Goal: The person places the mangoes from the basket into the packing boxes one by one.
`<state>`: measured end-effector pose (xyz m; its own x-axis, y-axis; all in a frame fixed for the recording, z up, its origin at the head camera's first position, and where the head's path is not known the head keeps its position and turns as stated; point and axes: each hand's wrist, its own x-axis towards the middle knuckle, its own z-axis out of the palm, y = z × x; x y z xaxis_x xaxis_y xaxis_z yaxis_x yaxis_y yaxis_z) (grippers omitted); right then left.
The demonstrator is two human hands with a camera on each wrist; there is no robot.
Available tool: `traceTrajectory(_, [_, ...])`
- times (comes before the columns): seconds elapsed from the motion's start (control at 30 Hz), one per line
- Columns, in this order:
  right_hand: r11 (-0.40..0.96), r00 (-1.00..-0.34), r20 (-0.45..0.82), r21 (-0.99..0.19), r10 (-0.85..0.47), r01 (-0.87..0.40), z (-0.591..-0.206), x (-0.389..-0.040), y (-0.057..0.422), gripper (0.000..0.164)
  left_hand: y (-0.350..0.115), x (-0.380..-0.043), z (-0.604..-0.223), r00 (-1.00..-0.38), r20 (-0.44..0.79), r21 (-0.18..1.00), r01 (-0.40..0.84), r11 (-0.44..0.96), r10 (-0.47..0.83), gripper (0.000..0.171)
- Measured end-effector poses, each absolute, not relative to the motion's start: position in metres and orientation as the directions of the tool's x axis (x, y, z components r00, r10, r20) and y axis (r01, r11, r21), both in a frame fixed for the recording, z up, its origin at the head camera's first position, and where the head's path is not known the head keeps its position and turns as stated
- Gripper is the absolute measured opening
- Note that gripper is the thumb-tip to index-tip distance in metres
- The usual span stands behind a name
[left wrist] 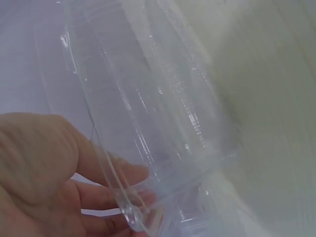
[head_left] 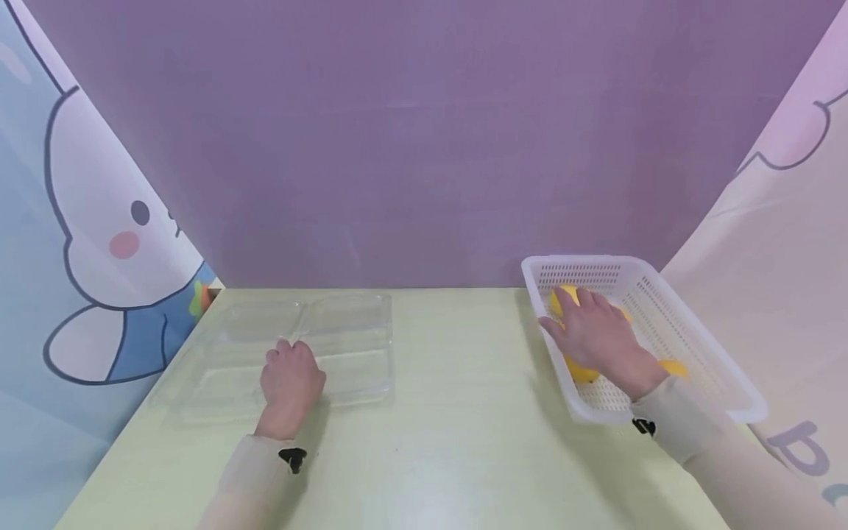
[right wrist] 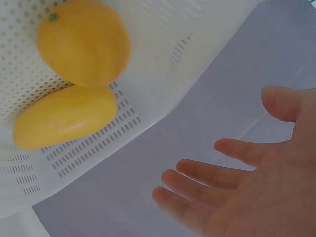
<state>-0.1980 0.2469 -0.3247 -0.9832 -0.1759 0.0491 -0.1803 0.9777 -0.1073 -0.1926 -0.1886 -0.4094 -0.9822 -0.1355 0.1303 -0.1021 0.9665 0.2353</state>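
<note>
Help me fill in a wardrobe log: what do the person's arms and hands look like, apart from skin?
The pale cream fabric left sleeve and matching right sleeve are long. A small black angular piece shows at the left cuff, another at the right; too small to identify. The left hand and right hand are ungloved.

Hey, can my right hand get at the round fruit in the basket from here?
Probably yes: the right hand is over the open-topped basket, fingers spread and holding nothing, and the right wrist view shows nothing covering the round fruit.
</note>
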Motion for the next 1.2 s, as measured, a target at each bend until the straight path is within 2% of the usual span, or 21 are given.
traceTrajectory(0.4, [0.982,-0.992,-0.070,-0.165,-0.106,-0.094,-0.325,-0.205,0.259,0.076,-0.192,-0.194,-0.412,-0.988,0.086,0.364,-0.088,0.927,-0.127,0.032])
traceTrajectory(0.63, [0.975,-0.987,-0.126,-0.212,-0.097,-0.069,-0.322,-0.215,0.272,0.082,-0.193,-0.199,-0.412,-0.991,0.080,0.416,-0.062,0.907,-0.104,0.045])
traceTrajectory(0.9, [0.955,-0.980,-0.154,-0.288,-0.125,-0.077,-0.320,-0.225,0.281,0.082,-0.194,-0.203,-0.410,-0.996,0.034,0.475,-0.058,0.878,-0.084,0.043])
traceTrajectory(1.07, [0.947,-0.972,-0.195,-0.313,-0.130,-0.063,-0.320,-0.231,0.283,0.081,-0.192,-0.205,-0.408,-0.995,-0.034,0.517,-0.094,0.851,-0.089,0.046])
traceTrajectory(1.2, [0.946,-0.964,-0.239,-0.323,-0.119,-0.036,-0.320,-0.236,0.286,0.081,-0.191,-0.206,-0.407,-0.991,-0.084,0.549,-0.135,0.825,-0.106,0.041])
